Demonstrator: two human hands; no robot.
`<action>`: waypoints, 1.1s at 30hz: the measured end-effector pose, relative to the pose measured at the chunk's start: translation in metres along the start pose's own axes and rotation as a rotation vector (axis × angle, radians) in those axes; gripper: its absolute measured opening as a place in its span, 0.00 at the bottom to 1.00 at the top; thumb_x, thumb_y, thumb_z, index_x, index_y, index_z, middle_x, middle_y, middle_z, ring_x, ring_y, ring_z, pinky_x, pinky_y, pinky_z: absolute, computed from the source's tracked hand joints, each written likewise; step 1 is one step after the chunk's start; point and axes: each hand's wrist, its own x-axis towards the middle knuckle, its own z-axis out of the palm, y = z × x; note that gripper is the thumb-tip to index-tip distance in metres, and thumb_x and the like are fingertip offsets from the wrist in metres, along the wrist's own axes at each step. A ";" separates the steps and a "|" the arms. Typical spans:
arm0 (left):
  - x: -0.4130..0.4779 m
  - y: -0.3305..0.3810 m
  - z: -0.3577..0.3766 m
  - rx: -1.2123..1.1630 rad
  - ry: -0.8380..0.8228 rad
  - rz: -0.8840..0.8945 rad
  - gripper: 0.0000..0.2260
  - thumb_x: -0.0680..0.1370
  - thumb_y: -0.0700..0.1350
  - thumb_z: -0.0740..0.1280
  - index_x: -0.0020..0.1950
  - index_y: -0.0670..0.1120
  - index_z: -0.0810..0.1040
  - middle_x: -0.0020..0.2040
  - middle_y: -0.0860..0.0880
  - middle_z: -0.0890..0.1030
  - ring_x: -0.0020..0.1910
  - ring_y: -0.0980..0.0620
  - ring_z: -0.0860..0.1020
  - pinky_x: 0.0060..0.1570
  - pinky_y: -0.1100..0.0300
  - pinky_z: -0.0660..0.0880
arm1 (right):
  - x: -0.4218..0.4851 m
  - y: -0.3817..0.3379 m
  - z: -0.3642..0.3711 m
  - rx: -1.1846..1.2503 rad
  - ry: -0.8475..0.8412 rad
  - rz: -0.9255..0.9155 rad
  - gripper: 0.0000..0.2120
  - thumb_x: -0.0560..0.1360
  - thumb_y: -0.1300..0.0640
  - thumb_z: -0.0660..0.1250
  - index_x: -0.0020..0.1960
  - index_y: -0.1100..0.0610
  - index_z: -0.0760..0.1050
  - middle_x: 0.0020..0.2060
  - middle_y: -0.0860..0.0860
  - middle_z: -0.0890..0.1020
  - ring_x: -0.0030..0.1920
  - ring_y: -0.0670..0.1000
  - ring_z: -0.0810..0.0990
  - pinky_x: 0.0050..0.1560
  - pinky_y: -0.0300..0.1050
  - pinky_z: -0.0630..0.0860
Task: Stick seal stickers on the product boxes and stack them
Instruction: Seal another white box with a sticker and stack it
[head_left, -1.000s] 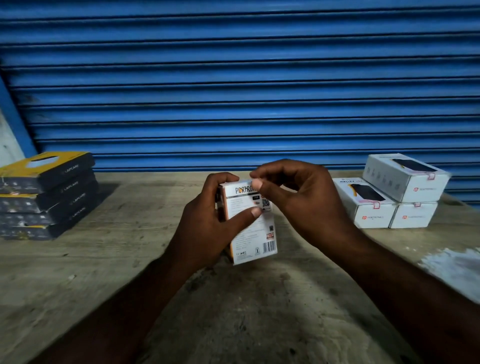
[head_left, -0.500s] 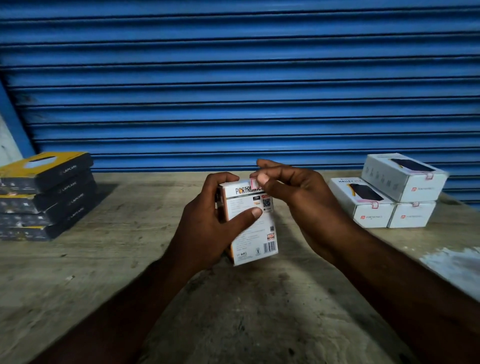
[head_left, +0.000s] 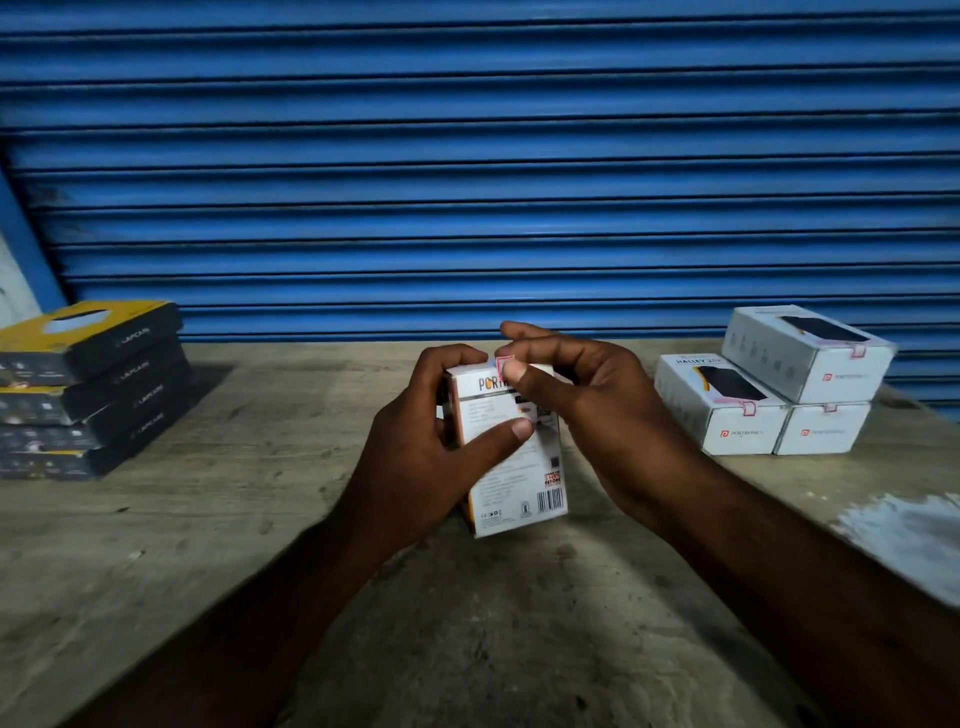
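Observation:
A white product box (head_left: 511, 486) with a barcode stands upright on its short end at the table's middle. My left hand (head_left: 426, 447) grips it from the left, thumb across its printed face. My right hand (head_left: 587, 405) pinches a small pink-and-red seal sticker (head_left: 504, 364) at the box's top edge, thumb pressing on it. Three white product boxes (head_left: 779, 384) with pink seals on their ends are stacked at the right, one lying across two.
A stack of several dark yellow-topped boxes (head_left: 88, 389) sits at the table's left edge. A blue roller shutter (head_left: 478, 171) closes off the back. The wooden table (head_left: 260, 519) has a white patch (head_left: 904, 525) at the right.
My right hand has shifted its fingers and brought the seal sticker down onto the box's top edge. The left hand keeps its grip and the box stays upright.

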 end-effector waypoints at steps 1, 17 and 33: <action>0.000 0.001 0.000 -0.007 0.003 -0.001 0.23 0.69 0.54 0.77 0.59 0.60 0.71 0.49 0.62 0.83 0.44 0.63 0.83 0.38 0.68 0.79 | 0.000 0.001 0.000 0.001 0.003 0.000 0.04 0.73 0.62 0.72 0.46 0.56 0.85 0.59 0.45 0.82 0.63 0.38 0.77 0.66 0.44 0.73; 0.001 0.002 -0.002 -0.039 0.007 0.060 0.24 0.68 0.48 0.79 0.57 0.61 0.71 0.51 0.64 0.81 0.47 0.63 0.82 0.38 0.69 0.77 | 0.000 0.005 0.001 -0.103 0.003 -0.113 0.06 0.73 0.64 0.72 0.48 0.56 0.83 0.62 0.46 0.80 0.59 0.37 0.79 0.60 0.43 0.77; 0.004 -0.005 -0.006 -0.006 -0.044 0.032 0.26 0.67 0.52 0.79 0.58 0.65 0.70 0.53 0.66 0.80 0.48 0.62 0.83 0.40 0.63 0.81 | 0.000 0.004 -0.005 -0.114 -0.111 -0.046 0.19 0.76 0.67 0.69 0.66 0.57 0.77 0.56 0.52 0.84 0.54 0.49 0.84 0.52 0.41 0.81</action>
